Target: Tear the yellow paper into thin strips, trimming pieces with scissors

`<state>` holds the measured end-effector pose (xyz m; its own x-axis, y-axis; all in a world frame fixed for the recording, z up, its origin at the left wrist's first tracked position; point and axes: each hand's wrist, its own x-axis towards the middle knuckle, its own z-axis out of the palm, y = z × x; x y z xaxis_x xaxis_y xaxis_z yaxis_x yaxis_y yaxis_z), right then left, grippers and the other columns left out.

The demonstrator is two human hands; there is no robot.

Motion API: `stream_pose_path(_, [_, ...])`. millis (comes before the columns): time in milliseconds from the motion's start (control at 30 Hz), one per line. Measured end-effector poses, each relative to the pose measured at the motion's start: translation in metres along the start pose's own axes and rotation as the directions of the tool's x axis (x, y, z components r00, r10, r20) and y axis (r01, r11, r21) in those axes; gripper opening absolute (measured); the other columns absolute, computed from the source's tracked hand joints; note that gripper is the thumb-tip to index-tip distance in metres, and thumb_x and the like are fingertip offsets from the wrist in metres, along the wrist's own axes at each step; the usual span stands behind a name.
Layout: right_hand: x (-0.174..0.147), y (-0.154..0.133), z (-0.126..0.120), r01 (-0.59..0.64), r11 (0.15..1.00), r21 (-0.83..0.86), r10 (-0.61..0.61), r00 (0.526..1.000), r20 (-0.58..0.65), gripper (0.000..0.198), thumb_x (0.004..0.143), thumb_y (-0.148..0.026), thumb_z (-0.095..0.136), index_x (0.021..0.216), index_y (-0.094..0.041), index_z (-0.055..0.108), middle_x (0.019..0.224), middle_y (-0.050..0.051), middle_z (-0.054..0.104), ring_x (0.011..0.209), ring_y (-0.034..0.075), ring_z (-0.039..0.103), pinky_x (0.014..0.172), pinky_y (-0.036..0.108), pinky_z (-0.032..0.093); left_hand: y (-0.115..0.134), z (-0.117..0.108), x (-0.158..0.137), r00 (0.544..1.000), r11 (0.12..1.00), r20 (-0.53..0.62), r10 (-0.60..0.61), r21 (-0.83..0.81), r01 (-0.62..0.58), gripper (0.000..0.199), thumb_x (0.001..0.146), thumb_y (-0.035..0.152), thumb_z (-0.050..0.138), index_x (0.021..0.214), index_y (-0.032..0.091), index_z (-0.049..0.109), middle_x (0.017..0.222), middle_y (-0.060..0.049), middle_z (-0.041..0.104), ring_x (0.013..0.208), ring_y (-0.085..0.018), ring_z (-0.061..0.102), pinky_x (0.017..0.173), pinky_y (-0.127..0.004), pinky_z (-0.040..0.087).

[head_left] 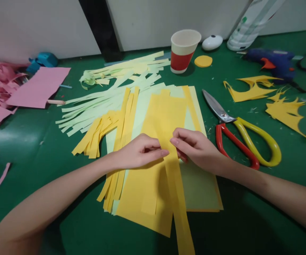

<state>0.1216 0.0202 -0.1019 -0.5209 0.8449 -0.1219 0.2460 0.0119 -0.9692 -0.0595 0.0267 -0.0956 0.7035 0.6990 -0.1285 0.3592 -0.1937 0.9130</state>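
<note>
both your hands meet over 1 long yellow strip [178,198], which lies at the middle of the pile and runs off its near edge toward you. your right hand [195,147] grasps the strip's right edge, thumb on top and curled fingers partly beneath, apparently to steady the paper without creasing it. your left hand [143,152] faces it with fingers curled in and thumb at the opposite edge; whether they pinch the paper, you cannot tell from this angle. the 2-sided hold probably keeps so narrow a length from twisting. under it sit a yellow sheet [142,191] and pale green sheets [202,193], stacked directly before you, likely for easy reach. cut yellow strips [115,191] lie bunched to the left, seemingly sorted by colour beside a fringe of pale green strips [89,106]. scissors [227,118] rest by your right hand, blades slightly parted and pointing away, handles perhaps turned your way for quick pickup. farther back on the green table [84,226] stand 1 red-and-white cup [182,56] and, to its right, a glue gun [271,63].
</note>
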Motion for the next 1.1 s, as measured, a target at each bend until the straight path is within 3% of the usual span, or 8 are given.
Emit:
stream_pose_path(200, [0.0018,-0.0007,-0.0006,0.035,0.995,-0.097,-0.036,0.999,-0.007,0.025,0.083,-0.024,0.041,0.058,-0.02,0.039,0.048,-0.006,0.039,0.042,0.006,0.037,0.04,0.021,0.028,-0.0012,0.0015,0.0019,0.998,0.997,-0.062,0.027,-0.071,-0.032,0.041,0.082,0.025,0.05,0.046,0.017,0.032,0.04,0.007,0.026,0.037,-0.004,0.023,0.036,-0.021,0.018])
stream_pose_path(500, [0.0025,0.0019,0.001,-0.049,0.997,0.059,0.055,0.993,-0.108,0.028,0.083,-0.024,0.048,0.056,-0.021,0.04,0.045,-0.005,0.042,0.038,0.006,0.04,0.038,0.021,0.032,0.0005,0.0039,0.0024,0.991,0.992,-0.111,-0.071,-0.11,0.058,0.038,0.082,0.026,0.049,0.046,0.017,0.038,0.042,0.003,0.041,0.039,-0.006,0.037,0.041,-0.022,0.03])
stream_pose_path(700, [0.0027,0.0017,-0.0003,0.002,1.0,0.025,0.0,0.998,-0.065,0.025,0.081,-0.03,0.05,0.058,-0.021,0.042,0.047,-0.005,0.041,0.039,0.006,0.039,0.038,0.021,0.029,0.0001,0.0041,0.0034,0.984,0.997,-0.166,-0.069,-0.055,0.061,0.035,0.082,0.026,0.047,0.05,0.017,0.039,0.044,0.003,0.045,0.038,-0.006,0.038,0.039,-0.02,0.029])
stream_pose_path(933, [0.003,0.0026,0.0007,-0.019,1.0,0.025,0.02,0.998,-0.065,0.024,0.08,-0.026,0.048,0.057,-0.021,0.042,0.046,-0.006,0.04,0.038,0.006,0.04,0.037,0.021,0.03,-0.0017,0.0057,0.0016,0.991,0.998,-0.13,0.027,0.054,-0.02,0.042,0.081,0.025,0.051,0.047,0.017,0.028,0.043,0.007,0.022,0.039,-0.005,0.02,0.038,-0.023,0.017])
stream_pose_path(1100, [0.0031,0.0031,0.0021,-0.054,0.989,0.134,0.069,0.992,-0.107,0.027,0.082,-0.023,0.048,0.057,-0.021,0.04,0.047,-0.006,0.042,0.039,0.006,0.043,0.039,0.019,0.036,-0.0025,0.0074,0.0013,0.974,1.0,-0.228,-0.016,0.014,0.02,0.042,0.081,0.027,0.052,0.047,0.017,0.029,0.043,0.006,0.024,0.04,-0.005,0.022,0.039,-0.024,0.019])
